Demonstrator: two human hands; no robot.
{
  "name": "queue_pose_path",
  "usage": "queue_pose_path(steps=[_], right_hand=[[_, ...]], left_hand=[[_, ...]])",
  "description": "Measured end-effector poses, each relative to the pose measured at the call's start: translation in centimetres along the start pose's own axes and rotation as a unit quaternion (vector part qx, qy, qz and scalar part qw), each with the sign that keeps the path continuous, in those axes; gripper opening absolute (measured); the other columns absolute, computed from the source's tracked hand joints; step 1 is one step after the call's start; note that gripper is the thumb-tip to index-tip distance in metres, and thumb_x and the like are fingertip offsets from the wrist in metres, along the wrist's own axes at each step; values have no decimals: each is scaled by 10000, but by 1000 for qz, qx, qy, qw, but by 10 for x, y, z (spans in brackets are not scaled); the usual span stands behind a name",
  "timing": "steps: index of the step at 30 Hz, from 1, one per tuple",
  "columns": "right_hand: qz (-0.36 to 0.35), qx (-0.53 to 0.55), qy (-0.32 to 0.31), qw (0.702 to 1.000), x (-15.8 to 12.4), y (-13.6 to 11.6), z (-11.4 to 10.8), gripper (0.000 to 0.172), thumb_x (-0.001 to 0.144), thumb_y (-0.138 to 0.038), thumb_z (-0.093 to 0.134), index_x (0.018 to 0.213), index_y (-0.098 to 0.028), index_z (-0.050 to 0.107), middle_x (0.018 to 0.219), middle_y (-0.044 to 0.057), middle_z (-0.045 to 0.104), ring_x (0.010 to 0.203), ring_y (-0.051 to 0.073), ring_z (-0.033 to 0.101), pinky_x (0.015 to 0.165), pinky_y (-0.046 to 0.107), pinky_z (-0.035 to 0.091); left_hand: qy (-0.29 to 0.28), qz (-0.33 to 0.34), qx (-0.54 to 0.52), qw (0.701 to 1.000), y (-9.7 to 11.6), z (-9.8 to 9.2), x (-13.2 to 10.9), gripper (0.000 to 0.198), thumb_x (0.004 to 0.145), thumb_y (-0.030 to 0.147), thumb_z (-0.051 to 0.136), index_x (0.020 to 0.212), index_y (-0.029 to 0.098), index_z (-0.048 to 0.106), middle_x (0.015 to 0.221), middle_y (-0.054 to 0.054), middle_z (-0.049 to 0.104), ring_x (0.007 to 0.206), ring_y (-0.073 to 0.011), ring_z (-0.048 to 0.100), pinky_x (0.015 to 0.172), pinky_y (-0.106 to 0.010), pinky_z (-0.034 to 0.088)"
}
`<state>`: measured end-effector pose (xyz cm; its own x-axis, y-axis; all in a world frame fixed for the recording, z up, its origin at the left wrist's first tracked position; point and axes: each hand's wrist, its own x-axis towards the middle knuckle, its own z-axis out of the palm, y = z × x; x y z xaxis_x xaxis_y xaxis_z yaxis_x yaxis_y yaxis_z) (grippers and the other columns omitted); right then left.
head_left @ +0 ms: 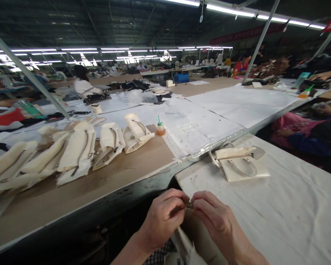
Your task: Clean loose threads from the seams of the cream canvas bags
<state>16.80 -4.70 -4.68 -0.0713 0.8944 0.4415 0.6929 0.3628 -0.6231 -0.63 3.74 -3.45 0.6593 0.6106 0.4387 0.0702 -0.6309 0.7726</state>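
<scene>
My left hand (165, 217) and my right hand (216, 221) meet low in the middle of the head view, fingers bent and pinched along the upper edge of a cream bag piece (200, 235). Below the fingers, this piece hangs down over my lap, with a pale flap on its left side. What exactly lies between the fingertips is too small to make out. A finished-looking cream handbag (242, 165) with a looped handle lies on the white-covered table just beyond my right hand.
Several cream bag pieces (78, 147) with zips lie along the brown table (138, 165) at left. A glue bottle (160, 129) with a green nozzle stands beside them. White sheets (223, 106) cover the far table. A co-worker in pink and blue (300, 132) sits at right.
</scene>
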Motion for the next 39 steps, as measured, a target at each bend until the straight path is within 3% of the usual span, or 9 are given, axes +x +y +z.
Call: queue_pose_path(steps=[8, 20, 30, 34, 39], right_hand=[[14, 27, 33, 999, 2, 5, 7, 185, 959, -68, 429, 895, -221, 512, 892, 25, 642, 808, 179, 638, 694, 284, 496], [72, 14, 39, 997, -4, 6, 13, 111, 948, -162, 446, 872, -227, 494, 843, 16, 679, 707, 164, 667, 626, 262, 498], [98, 9, 44, 994, -9, 5, 16, 104, 973, -181, 441, 900, -231, 495, 723, -32, 592, 614, 139, 588, 570, 243, 449], [59, -10, 41, 997, -5, 4, 12, 167, 994, -153, 396, 891, -220, 510, 779, 4, 605, 679, 166, 604, 603, 272, 459], [-43, -67, 28, 996, -1, 8, 1, 197, 1000, -108, 390, 927, -204, 545, 912, 40, 644, 774, 193, 605, 659, 307, 473]], left_hand=[[23, 2, 21, 1000, -1, 3, -1, 181, 824, -8, 574, 775, 163, 608, 932, -41, 699, 862, -152, 669, 774, -214, 513], [40, -17, 32, 999, 2, 7, 1, 179, 807, 16, 579, 732, 176, 548, 873, -32, 698, 800, -156, 658, 717, -231, 509], [59, 9, 47, 997, 1, 13, -2, 187, 824, 22, 576, 734, 183, 544, 864, -35, 701, 788, -158, 664, 698, -230, 518], [47, -2, 39, 998, 0, 14, -1, 187, 825, 26, 580, 728, 182, 541, 862, -39, 694, 800, -166, 663, 719, -245, 524], [31, -23, 31, 999, -1, 16, 3, 193, 816, 9, 582, 732, 179, 547, 883, -39, 693, 822, -171, 658, 740, -251, 525]])
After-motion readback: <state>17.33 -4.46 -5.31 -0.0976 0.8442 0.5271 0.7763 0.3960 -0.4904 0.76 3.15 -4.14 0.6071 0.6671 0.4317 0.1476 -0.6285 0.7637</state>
